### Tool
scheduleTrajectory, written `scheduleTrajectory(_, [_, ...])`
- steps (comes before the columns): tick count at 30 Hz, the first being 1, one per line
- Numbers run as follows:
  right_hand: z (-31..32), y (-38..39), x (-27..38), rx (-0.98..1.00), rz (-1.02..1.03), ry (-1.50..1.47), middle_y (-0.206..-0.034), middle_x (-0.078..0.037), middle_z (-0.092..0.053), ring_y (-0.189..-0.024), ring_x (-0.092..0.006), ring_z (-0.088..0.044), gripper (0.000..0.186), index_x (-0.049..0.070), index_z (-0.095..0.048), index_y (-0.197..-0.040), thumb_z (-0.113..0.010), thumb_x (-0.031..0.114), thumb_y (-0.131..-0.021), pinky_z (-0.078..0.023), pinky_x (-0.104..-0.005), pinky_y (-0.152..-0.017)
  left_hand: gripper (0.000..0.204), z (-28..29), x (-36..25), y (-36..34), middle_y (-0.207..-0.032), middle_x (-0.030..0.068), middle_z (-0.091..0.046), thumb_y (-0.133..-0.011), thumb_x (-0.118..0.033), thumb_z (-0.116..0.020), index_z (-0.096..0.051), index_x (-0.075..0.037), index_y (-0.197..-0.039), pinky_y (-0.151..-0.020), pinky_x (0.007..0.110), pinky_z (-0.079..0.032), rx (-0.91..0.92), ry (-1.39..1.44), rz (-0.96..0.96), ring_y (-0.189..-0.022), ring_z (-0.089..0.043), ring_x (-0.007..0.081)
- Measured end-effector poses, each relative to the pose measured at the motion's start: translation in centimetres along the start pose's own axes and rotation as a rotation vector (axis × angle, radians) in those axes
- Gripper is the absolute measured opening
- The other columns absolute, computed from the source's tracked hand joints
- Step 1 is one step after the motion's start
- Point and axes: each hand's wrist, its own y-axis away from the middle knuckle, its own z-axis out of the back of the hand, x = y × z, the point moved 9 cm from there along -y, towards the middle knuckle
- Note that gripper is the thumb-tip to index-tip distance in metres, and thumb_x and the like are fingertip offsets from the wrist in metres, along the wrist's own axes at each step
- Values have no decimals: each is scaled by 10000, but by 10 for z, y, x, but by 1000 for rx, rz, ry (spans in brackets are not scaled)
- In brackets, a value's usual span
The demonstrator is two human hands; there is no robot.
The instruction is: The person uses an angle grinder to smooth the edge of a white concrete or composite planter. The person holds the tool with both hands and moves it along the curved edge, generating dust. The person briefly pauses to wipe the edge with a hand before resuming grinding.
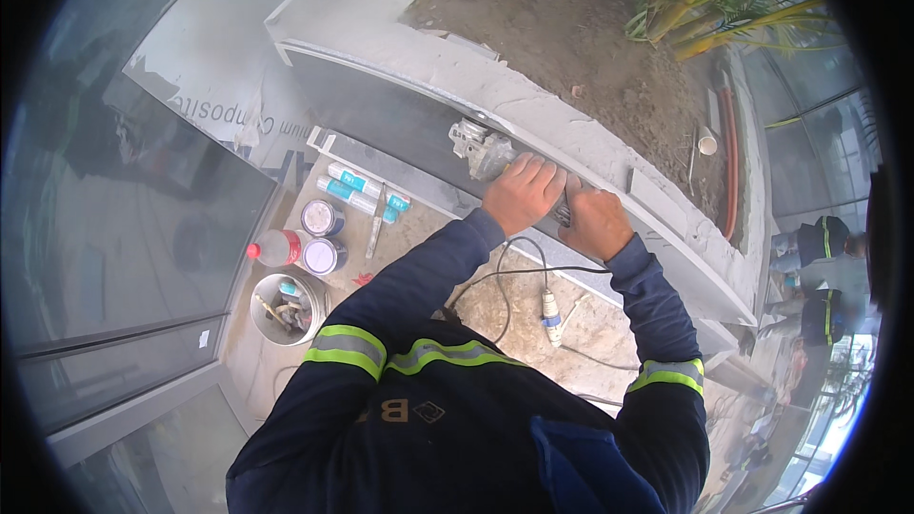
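Both hands are on a dust-covered corded power tool that looks like an angle grinder [483,149], held along the inner side of the pale planter wall [562,124]. My left hand [522,192] wraps over its body, just behind the metal head. Farther back, my right hand [598,222] grips the rear end. The tool's head lies close to the grey panel [381,100] under the wall's top edge; whether it touches is hard to tell. Any disc is hidden from this view. A dark cable [543,271] runs below my hands toward a pale plug connector [551,312].
On the floor at left are several white-and-teal tubes [348,192], two lidded cans [322,218], a red-capped bottle [277,248] and a white bucket [317,302] of tools. Soil and a leafy plant [705,9] fill the planter. Other people [826,238] are at far right.
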Motion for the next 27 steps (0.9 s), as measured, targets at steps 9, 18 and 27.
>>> scheduleTrajectory(9, [-5, -5, -1, -42, 51, 1, -831, -259, -724, -832, -451, -736, 585, -65, -554, -1150, -852, 141, -691, -594, -519, -729, 306, -7, 5, 4, -1075, 100, -677, -871, -167, -658, -680, -39, -1149, -1036, 465, -533, 45, -31, 10, -1054, -679, 288])
scheduleTrajectory(18, [-14, -35, 7, -57, -3, 6, -822, -280, -710, -819, -479, -717, 612, -75, -549, -1169, -828, 157, -676, -579, -543, -726, 265, -2, 36, 9, -1038, 76, -658, -888, -178, -657, -666, -52, -1121, -1045, 425, -513, 60, -14, 5, -1045, -661, 262])
scheduleTrajectory(27, [8, 15, 2, 16, -93, 61, -814, -294, -707, -822, -480, -722, 672, -105, -542, -1214, -823, 153, -661, -591, -528, -722, 283, 8, -11, -5, -1048, 84, -671, -890, -191, -654, -677, -57, -1138, -1045, 438, -533, -25, 27, -2, -1043, -675, 269])
